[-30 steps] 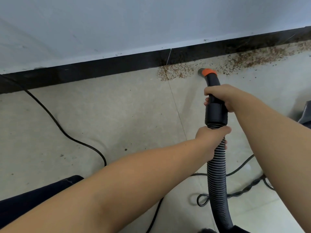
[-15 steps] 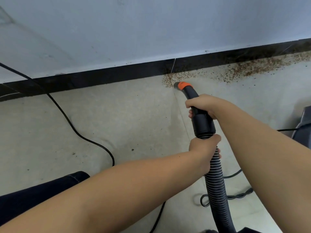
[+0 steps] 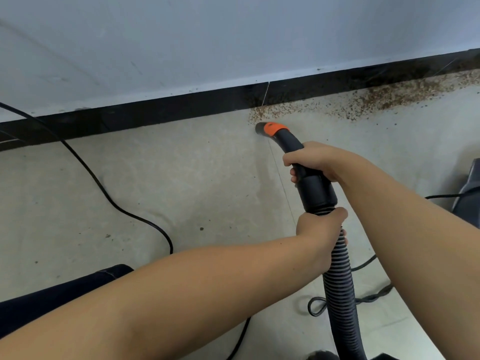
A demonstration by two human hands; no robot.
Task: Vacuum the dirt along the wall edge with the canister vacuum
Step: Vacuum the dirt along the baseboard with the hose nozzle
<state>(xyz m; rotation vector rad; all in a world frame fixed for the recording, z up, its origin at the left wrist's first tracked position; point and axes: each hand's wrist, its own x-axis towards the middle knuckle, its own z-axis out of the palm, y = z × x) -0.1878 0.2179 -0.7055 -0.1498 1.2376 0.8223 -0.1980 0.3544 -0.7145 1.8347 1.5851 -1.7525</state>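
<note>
The right hand [image 3: 315,162] is wrapped over the top of the black curved handle tube [image 3: 291,144], fingers curled down around its far side so only their tips show beneath, and the left hand [image 3: 320,229] grips just behind it, closed round the ribbed hose [image 3: 337,281] right where the ridges meet the smooth, wider black cuff [image 3: 315,193] that sits between the two hands. Ahead of the right hand the tube bends down to an orange collar [image 3: 275,129] and a dark nozzle mouth [image 3: 259,128] resting at the floor, just short of the nearest patch of dirt [image 3: 262,114]. That dirt is a band of brown, crumbly granules along the foot of the glossy black skirting [image 3: 155,113], thin near the nozzle and thickest well beyond the right hand towards the frame edge. The floor [image 3: 181,190] is pale, matte and mottled, with a fine joint line running under the tube. A smooth black cable [image 3: 104,190] curves across it beyond the left forearm and disappears behind that arm; a thinner braided cord [image 3: 374,296] loops near the hose under the right forearm. The hose is cut off at the bottom edge; a dark shape [image 3: 468,193] past the right arm is cropped and hard to identify; dark fabric [image 3: 65,294] shows below the left arm
</note>
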